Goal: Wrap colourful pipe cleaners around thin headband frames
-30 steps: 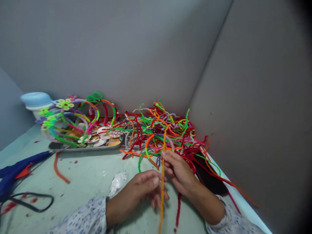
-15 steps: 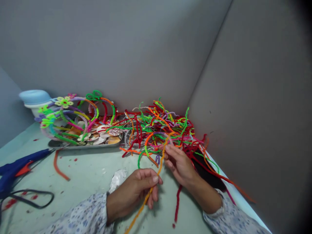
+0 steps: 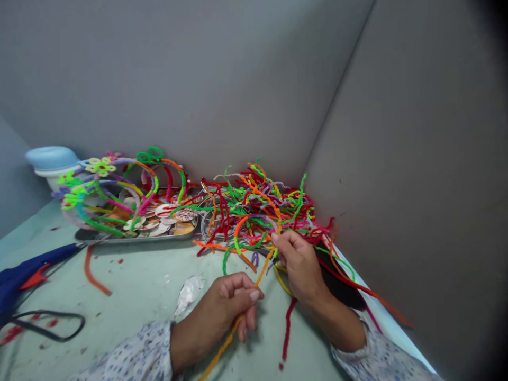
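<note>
An orange-yellow pipe cleaner [image 3: 222,347] runs between my two hands, its lower part trailing toward the front edge of the view. My left hand [image 3: 228,304] pinches it between thumb and fingers. Higher up, my right hand [image 3: 299,267] has its fingertips closed on the same strand. Right behind the fingers lies a tangled heap of coloured pipe cleaners [image 3: 262,196] in red, green, orange and purple. A multicoloured headband [image 3: 238,233] rests at the heap's front, close to my right fingertips. Below my right hand a dark red pipe cleaner [image 3: 288,328] lies on the table.
Finished-looking headbands with flowers [image 3: 101,166] stand on a metal tray [image 3: 138,239] of seashells [image 3: 159,227]. A blue glue gun [image 3: 39,264] lies at left, by an orange pipe cleaner piece [image 3: 90,275]. Crumpled foil [image 3: 189,293] sits near my left wrist. Grey walls enclose the back and right.
My right hand has shifted slightly right and its fingers have curled in more along the orange-yellow strand. A yellow loop now shows beside it. My left hand keeps its pinch.
</note>
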`<state>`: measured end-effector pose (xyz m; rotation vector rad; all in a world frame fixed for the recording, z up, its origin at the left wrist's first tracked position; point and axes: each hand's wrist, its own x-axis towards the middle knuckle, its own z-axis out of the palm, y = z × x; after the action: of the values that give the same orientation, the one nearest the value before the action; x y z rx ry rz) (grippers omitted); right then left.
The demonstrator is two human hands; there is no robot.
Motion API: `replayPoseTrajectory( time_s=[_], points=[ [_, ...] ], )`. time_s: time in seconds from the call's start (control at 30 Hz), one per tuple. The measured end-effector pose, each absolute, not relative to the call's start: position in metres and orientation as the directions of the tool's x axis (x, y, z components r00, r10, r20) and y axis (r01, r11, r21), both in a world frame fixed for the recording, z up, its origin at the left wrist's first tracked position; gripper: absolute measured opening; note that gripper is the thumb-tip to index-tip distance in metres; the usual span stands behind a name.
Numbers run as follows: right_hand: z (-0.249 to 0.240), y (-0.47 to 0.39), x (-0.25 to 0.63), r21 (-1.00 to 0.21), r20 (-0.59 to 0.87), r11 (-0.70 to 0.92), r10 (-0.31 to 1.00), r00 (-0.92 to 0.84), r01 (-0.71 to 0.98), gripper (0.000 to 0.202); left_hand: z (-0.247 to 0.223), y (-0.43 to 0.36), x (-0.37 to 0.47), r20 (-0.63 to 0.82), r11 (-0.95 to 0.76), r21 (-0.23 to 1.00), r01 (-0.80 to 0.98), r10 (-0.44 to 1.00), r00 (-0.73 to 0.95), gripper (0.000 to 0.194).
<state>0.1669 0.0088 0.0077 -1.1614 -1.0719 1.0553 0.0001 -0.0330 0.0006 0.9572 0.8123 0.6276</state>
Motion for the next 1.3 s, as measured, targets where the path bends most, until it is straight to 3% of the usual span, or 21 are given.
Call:
replayPoseTrajectory(
  time_s=[0.23,0.37,0.5,0.63,0.93,1.07,1.3],
  points=[
    [0.010,0.012,0.169,-0.997,0.005,0.018,0.986,0.166,-0.077,0.031,0.001,-0.036,0.003,-0.305,0.342,0.940,0.005,0.829,0.469,0.020],
    [0.013,0.018,0.173,-0.965,-0.114,-0.130,0.990,-0.082,-0.229,0.029,0.002,-0.033,0.001,-0.315,0.396,0.915,-0.080,0.823,0.473,0.018],
    [0.011,0.021,0.182,-0.873,-0.129,-0.277,0.925,-0.357,-0.402,0.025,0.005,-0.031,0.000,-0.315,0.473,0.865,-0.165,0.770,0.555,0.016],
    [0.006,0.021,0.189,-0.873,-0.094,-0.291,0.889,-0.449,-0.392,0.021,0.006,-0.031,-0.002,-0.326,0.521,0.828,-0.206,0.747,0.579,0.016],
    [0.003,0.019,0.174,-0.963,-0.092,-0.141,0.973,-0.211,-0.231,0.026,0.003,-0.030,-0.003,-0.328,0.486,0.856,-0.177,0.774,0.541,0.017],
    [0.005,0.014,0.170,-1.000,-0.008,-0.010,0.999,-0.054,-0.025,0.036,0.002,-0.031,-0.001,-0.322,0.407,0.910,-0.072,0.806,0.496,0.019],
    [0.009,0.009,0.162,-0.962,0.147,0.112,0.981,0.128,0.248,0.035,0.007,-0.037,0.000,-0.229,0.166,0.965,0.202,0.910,0.345,0.025]
  ],
)
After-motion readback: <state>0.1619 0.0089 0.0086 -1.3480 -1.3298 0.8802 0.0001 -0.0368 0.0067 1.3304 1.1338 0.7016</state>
